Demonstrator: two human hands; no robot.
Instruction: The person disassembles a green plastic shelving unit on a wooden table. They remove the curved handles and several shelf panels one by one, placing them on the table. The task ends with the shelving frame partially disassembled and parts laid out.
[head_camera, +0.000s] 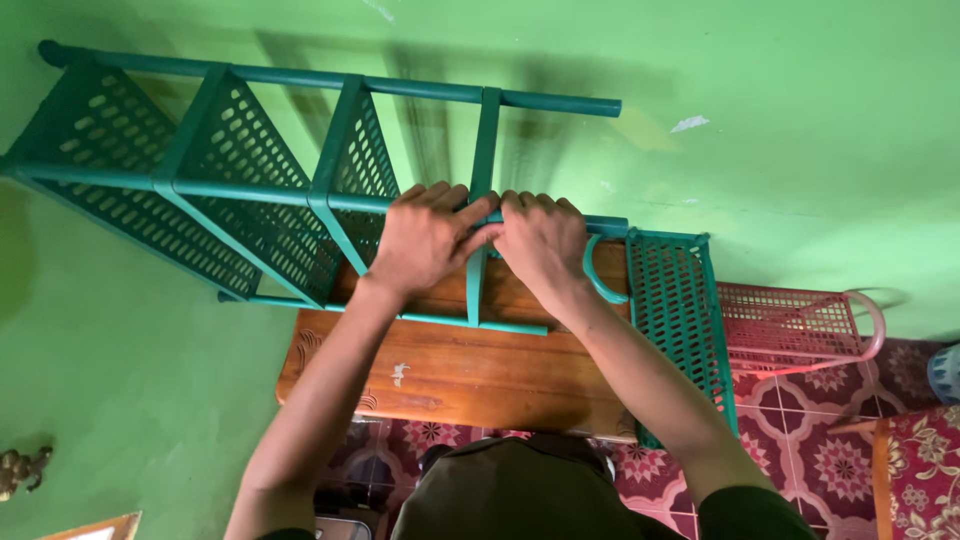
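While your left hand (425, 240) and right hand (540, 238) sit side by side on the teal rack (230, 170), both are pressing on the same spot: the joint where an upright bar (482, 150) meets the rack's long rail (270, 192). Your fingers are curled over that rail, clenched on it, with the fingertips of the two hands touching each other at the joint. The rack lies tipped over, its perforated shelves standing on edge against the green wall (780, 110), and its lower rail rests across the wooden bench (470, 375) in front of you.

The step in hand looks like seating a piece at that joint, with four shelves already held in the frame to the left. A loose teal shelf (675, 310) leans just to the right of your right hand, touching the bench end, and a pink rack (795, 325) lies behind it on the patterned floor (830, 450).

The next move probably calls for an even, square push from both hands so the joint does not go in crooked, and a firm hold on the rail, since the rack is only propped on the bench and could slide along the wall.
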